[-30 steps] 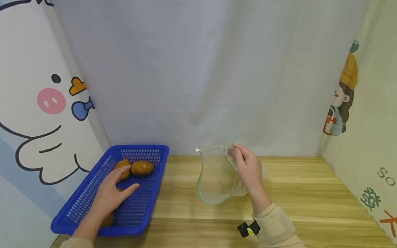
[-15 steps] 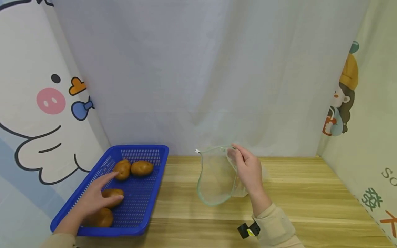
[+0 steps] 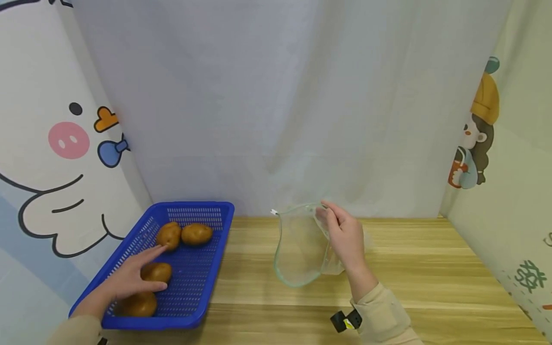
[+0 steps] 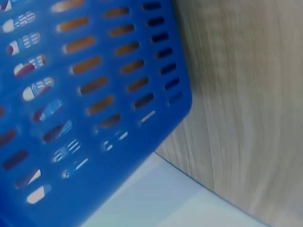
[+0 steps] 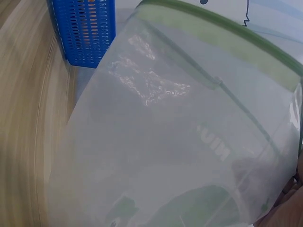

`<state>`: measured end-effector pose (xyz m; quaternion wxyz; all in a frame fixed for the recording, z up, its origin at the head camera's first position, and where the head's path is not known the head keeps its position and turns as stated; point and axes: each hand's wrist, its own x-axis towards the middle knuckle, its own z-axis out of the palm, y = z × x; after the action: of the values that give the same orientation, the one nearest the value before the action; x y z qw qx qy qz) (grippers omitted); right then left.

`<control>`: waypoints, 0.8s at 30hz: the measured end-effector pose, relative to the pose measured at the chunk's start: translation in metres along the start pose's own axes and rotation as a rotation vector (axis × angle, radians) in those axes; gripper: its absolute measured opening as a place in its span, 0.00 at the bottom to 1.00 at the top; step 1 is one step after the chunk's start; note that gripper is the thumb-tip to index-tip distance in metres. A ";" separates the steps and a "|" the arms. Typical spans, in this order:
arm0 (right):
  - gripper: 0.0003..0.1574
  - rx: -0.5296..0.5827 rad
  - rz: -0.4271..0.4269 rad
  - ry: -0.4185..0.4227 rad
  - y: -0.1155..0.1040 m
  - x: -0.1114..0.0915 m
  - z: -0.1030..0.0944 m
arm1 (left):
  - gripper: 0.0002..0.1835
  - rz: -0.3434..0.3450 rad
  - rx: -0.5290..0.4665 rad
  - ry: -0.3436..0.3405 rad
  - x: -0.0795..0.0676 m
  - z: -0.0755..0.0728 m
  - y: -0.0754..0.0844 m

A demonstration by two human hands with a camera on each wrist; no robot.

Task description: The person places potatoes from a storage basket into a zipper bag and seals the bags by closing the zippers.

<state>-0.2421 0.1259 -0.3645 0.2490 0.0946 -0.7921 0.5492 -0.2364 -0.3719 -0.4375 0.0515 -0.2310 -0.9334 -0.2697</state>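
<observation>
Inside one blue basket [image 3: 197,320] on the tabletop [image 3: 409,287] I count four potatoes [image 3: 197,234], the left hand [image 3: 129,277] spread beside one. Right of the basket, the right hand [image 3: 347,235] pinches one clear bag [image 3: 302,249].

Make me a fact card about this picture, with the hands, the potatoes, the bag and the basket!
Left hand: over the basket, thumb and fingers spread either side of one potato; touching, can't tell
Right hand: holding the bag's edge
Potatoes: four, brown, all in the basket
Bag: see-through, green rim, mouth open
Basket: blue, slotted, on the wood-grained table
</observation>
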 end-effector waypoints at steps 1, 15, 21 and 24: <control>0.20 -0.003 0.001 -0.001 0.000 0.000 0.000 | 0.47 0.003 0.003 -0.011 0.000 0.000 -0.001; 0.20 0.007 0.025 -0.019 -0.001 -0.001 -0.001 | 0.47 -0.029 0.004 -0.154 -0.004 0.005 -0.016; 0.20 0.001 0.026 -0.017 0.000 -0.001 -0.001 | 0.45 -0.038 -0.032 -0.217 -0.003 0.007 -0.018; 0.20 0.007 0.022 -0.019 0.000 -0.001 -0.001 | 0.44 -0.025 -0.026 -0.215 -0.001 0.006 -0.016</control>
<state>-0.2413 0.1262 -0.3644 0.2349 0.0918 -0.7934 0.5539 -0.2423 -0.3810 -0.4508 -0.0554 -0.2475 -0.9328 -0.2561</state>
